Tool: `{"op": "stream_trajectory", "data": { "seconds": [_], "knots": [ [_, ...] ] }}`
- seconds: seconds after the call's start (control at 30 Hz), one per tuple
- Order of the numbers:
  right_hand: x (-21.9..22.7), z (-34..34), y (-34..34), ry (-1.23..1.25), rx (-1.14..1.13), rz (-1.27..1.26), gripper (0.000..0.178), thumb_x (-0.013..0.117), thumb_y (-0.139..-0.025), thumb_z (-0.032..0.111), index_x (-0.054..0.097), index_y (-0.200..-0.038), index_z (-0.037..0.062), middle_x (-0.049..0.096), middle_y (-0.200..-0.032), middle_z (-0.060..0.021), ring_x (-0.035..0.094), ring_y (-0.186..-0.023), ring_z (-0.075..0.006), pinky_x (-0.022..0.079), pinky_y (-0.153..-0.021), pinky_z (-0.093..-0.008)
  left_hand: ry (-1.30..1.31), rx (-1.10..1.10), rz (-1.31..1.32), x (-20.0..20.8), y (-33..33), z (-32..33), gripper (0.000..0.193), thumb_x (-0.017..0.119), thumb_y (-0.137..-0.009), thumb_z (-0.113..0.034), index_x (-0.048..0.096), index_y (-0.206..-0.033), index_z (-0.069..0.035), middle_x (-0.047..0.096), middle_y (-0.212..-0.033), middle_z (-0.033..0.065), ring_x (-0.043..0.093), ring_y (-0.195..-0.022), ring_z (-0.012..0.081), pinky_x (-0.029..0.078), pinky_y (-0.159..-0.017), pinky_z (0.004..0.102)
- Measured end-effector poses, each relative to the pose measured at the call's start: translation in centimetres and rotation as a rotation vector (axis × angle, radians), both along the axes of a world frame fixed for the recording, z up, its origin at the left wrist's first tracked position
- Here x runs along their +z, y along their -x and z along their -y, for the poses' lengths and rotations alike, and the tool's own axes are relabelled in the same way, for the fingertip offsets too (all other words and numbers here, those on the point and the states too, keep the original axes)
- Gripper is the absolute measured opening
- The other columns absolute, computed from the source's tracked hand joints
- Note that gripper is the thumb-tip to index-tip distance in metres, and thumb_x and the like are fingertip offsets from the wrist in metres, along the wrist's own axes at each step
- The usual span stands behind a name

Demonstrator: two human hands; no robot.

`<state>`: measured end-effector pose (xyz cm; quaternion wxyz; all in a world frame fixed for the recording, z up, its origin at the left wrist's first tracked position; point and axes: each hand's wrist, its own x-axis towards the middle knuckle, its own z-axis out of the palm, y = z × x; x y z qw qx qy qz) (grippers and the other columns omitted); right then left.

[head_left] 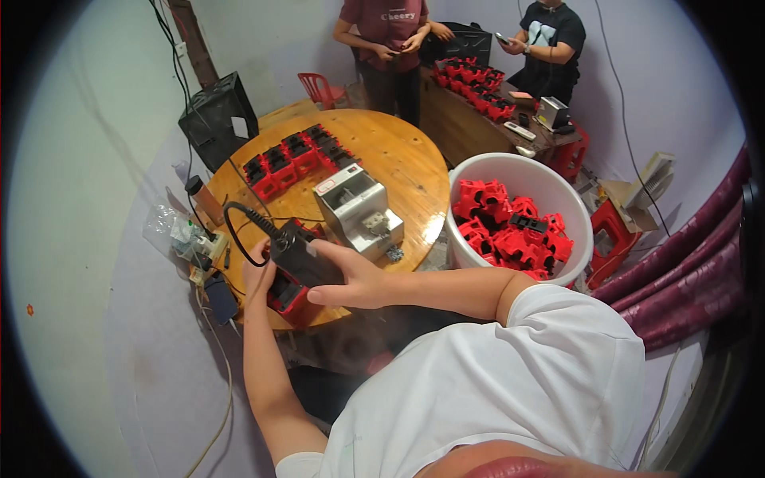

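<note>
My right hand is closed round a black corded power tool, its thick cable looping from the top. Under the tool, at the table's near edge, is a red-and-black plastic housing. On the left side of that housing, my left hand grips it; some fingers are hidden behind the tool. The tool's working end is out of sight. Just beyond my right hand stands a silver metal machine, resembling a screw feeder. Rows of red-and-black housings sit on the far left of the table.
The round wooden table carries all this. A large white tub of red parts stands to the right. Cables and a power strip lie left. Two people stand at the back, near a side table with more red parts.
</note>
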<state>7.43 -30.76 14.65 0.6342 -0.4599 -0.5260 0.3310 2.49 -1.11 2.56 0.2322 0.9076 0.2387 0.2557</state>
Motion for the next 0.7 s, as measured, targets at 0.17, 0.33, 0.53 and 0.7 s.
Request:
{"op": "stream_trajectory", "data": {
  "seconds": [0.17, 0.33, 0.53, 0.7],
  "knots": [
    [0.0, 3.9, 1.4, -0.043, -0.06, 0.001, 0.047, 0.071, -0.086, 0.027, 0.047, -0.118, 0.0036, 0.053, -0.077, -0.0004, 0.053, -0.061, -0.0066, 0.044, -0.053, -0.0226, -0.008, 0.037, 0.024, -1.7, 0.4, -0.9, 0.042, 0.063, -0.087, -0.036, 0.067, -0.116, -0.007, 0.07, -0.096, 0.0176, 0.067, -0.091, 0.0346, 0.051, -0.079, 0.0417],
    [0.2, 4.4, 1.3, -0.091, -0.093, 0.032, 0.049, 0.072, -0.085, 0.025, 0.046, -0.12, 0.0018, 0.052, -0.078, 0.0, 0.053, -0.062, -0.0058, 0.043, -0.054, -0.0221, 0.002, 0.065, 0.022, -1.1, 0.8, 0.1, 0.042, 0.064, -0.086, -0.037, 0.068, -0.116, -0.008, 0.071, -0.098, 0.0173, 0.068, -0.094, 0.0335, 0.051, -0.083, 0.0418],
    [0.0, 3.6, 0.1, -0.072, -0.068, 0.01, 0.052, 0.072, -0.086, 0.024, 0.044, -0.123, 0.0007, 0.055, -0.08, -0.0011, 0.054, -0.064, -0.0061, 0.044, -0.054, -0.0223, 0.059, 0.056, -0.026, -0.6, 0.2, 0.2, 0.049, 0.066, -0.085, -0.036, 0.062, -0.121, -0.003, 0.067, -0.104, 0.0193, 0.063, -0.1, 0.0349, 0.049, -0.085, 0.0418],
    [-0.1, 2.8, -2.1, -0.1, -0.082, -0.098, 0.048, 0.068, -0.091, 0.018, 0.041, -0.126, -0.0005, 0.056, -0.08, -0.0035, 0.055, -0.061, -0.0088, 0.045, -0.053, -0.0242, -0.149, 0.098, 0.412, 0.1, 0.4, -0.3, 0.063, 0.068, -0.088, -0.029, 0.044, -0.139, -0.002, 0.052, -0.122, 0.0176, 0.055, -0.104, 0.0325, 0.044, -0.095, 0.0404]
  ]
}}
